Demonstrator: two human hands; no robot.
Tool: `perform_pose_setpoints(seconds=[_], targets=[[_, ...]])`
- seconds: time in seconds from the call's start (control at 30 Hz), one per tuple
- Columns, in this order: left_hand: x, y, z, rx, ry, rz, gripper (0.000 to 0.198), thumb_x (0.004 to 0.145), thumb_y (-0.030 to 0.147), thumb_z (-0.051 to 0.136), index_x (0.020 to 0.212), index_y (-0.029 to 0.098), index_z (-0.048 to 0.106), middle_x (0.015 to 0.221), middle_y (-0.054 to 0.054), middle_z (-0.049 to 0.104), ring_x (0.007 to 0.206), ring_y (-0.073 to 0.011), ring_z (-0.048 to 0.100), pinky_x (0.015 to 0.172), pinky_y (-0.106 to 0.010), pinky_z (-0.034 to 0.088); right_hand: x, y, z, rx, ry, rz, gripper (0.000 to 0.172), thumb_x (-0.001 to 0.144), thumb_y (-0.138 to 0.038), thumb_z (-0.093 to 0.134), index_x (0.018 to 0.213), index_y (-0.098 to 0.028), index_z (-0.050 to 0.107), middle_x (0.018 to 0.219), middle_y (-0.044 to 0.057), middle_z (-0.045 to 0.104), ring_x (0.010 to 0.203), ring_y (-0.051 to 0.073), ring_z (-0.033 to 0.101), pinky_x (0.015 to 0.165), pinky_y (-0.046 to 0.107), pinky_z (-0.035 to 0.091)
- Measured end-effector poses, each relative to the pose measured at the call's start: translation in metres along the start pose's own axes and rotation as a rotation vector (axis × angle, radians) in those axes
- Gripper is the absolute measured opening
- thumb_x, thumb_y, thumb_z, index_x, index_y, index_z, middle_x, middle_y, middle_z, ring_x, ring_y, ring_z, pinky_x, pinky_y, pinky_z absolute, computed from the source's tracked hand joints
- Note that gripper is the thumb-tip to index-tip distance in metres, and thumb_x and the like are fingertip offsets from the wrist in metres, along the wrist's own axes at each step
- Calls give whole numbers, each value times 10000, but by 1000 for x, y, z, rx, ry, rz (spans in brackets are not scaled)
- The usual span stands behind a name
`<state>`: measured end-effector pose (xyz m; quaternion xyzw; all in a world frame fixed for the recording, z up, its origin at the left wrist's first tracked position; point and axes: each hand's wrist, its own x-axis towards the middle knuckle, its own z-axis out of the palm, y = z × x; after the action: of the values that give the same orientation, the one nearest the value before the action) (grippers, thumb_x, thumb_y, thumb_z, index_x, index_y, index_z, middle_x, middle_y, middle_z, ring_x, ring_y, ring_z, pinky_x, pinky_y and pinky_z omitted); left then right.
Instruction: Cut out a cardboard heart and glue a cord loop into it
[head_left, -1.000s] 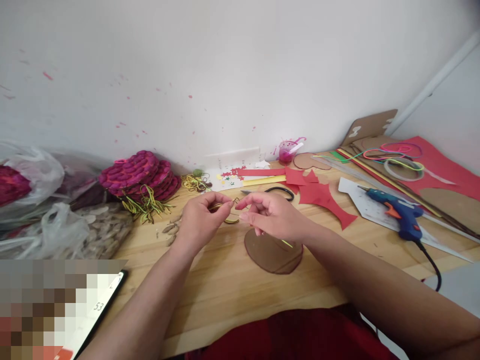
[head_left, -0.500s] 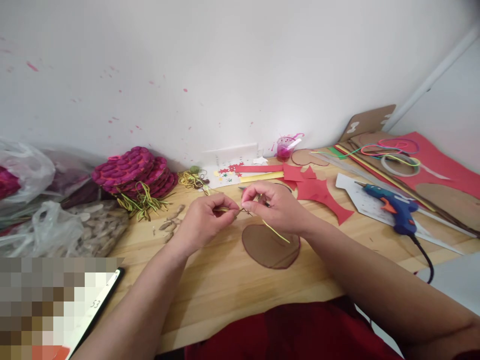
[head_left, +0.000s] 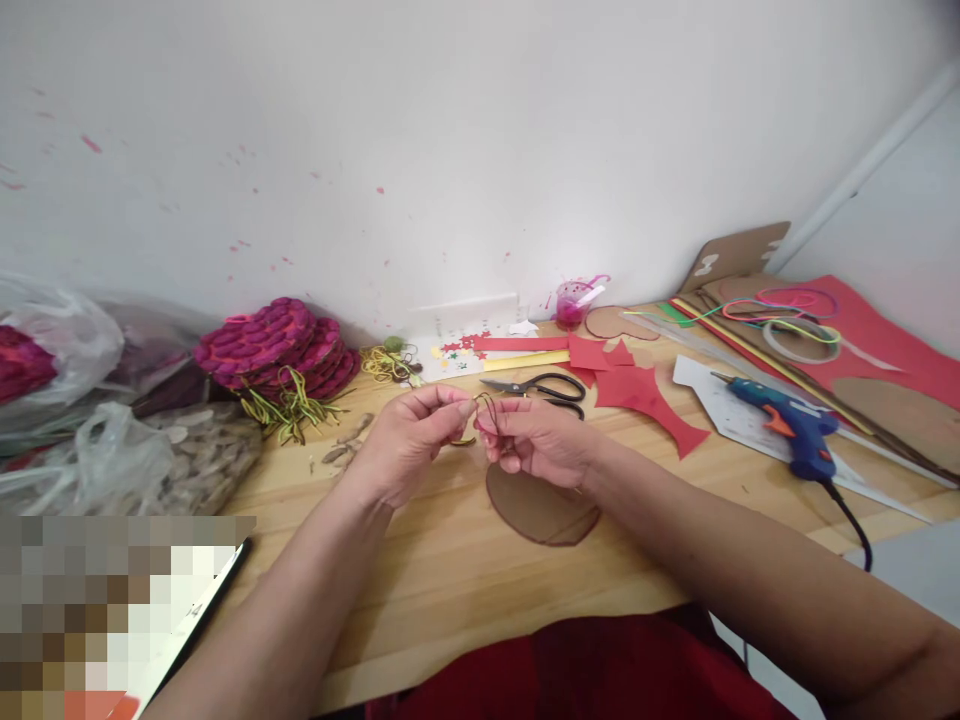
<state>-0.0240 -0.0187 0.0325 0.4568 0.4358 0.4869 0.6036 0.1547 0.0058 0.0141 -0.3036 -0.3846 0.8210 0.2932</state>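
Over the middle of the wooden table, my left hand (head_left: 420, 435) and my right hand (head_left: 536, 437) are close together, fingertips almost touching. Both pinch a thin dark and yellowish cord (head_left: 487, 408), which bends in a small loop between them. Part of the cord is hidden inside the fingers. Under my right hand lies a brown cardboard oval (head_left: 540, 508) with a dark outlined edge. Black-handled scissors (head_left: 536, 385) rest on the table just behind my hands.
A blue glue gun (head_left: 787, 425) lies at the right on white card, near red paper scraps (head_left: 649, 400). Woven magenta pieces (head_left: 262, 345) with cord tassels are stacked at the left, beside a bag of wood pieces (head_left: 195, 460). A pink-stained cup (head_left: 574, 303) stands by the wall.
My right hand has turned and lowered slightly, uncovering the scissors. The yellow cord end that hung below it no longer shows, and the cord now forms a loop between my fingers.
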Motion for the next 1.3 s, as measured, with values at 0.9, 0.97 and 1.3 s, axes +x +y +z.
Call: perform_pose_setpoints(seconds=[0.9, 0.97, 1.3], targets=[[-6, -8, -3, 1126, 317, 454, 109, 829, 234, 617, 814, 216, 724, 812, -37, 751, 766, -199, 685, 721, -295, 486, -9, 4, 5, -1000, 333, -708, 45, 847, -217, 635, 804, -202, 635, 793, 25, 639, 702, 153, 557, 648, 293, 431], [-6, -7, -2, 1156, 281, 471, 117, 831, 224, 616, 803, 218, 729, 808, -37, 751, 759, -199, 683, 720, -295, 479, -9, 2, 3, -1078, 319, -838, 46, 849, -168, 610, 830, -208, 621, 864, 46, 637, 774, 176, 573, 688, 307, 444], [-11, -9, 7, 1130, 83, 575, 122, 842, 164, 617, 801, 218, 718, 772, -3, 736, 709, -159, 646, 710, -275, 456, -4, 7, 1, -902, 235, -735, 71, 947, -229, 526, 883, -213, 553, 837, 13, 601, 749, 144, 563, 665, 266, 445]])
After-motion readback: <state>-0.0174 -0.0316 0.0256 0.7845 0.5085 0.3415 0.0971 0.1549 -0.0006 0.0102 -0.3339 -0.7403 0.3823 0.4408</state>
